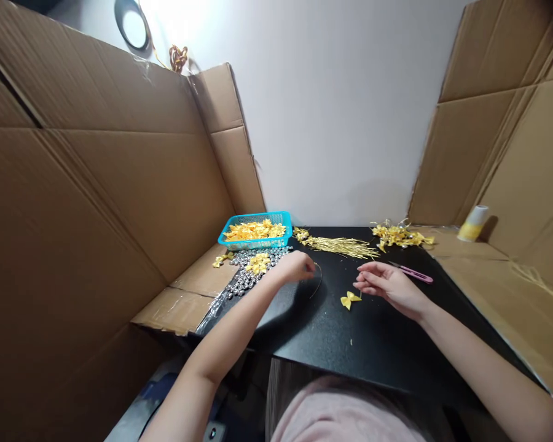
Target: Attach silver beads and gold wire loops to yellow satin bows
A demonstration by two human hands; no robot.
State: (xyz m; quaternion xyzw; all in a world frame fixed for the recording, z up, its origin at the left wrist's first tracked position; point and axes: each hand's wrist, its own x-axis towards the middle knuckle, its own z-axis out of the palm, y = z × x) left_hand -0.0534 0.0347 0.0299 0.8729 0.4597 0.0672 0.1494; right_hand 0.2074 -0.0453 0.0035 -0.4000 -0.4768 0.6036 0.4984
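My left hand (296, 266) rests on the black table (364, 344) beside a pile of silver beads (251, 276), fingers curled in a pinch on a thin gold wire (318, 283) that curves down from it. My right hand (387, 283) lies just right of centre, palm partly up, fingers stretched towards a small yellow ribbon bow (349, 299) that it touches or nearly touches. More yellow bows (258, 263) lie on top of the beads.
A blue basket (254, 231) of yellow bows stands at the back left. Gold wires (341, 245) and finished bow pieces (400, 235) lie at the back. Pink scissors (412, 272) lie behind my right hand. Cardboard walls (96, 202) enclose both sides; a tape roll (472, 223) stands right.
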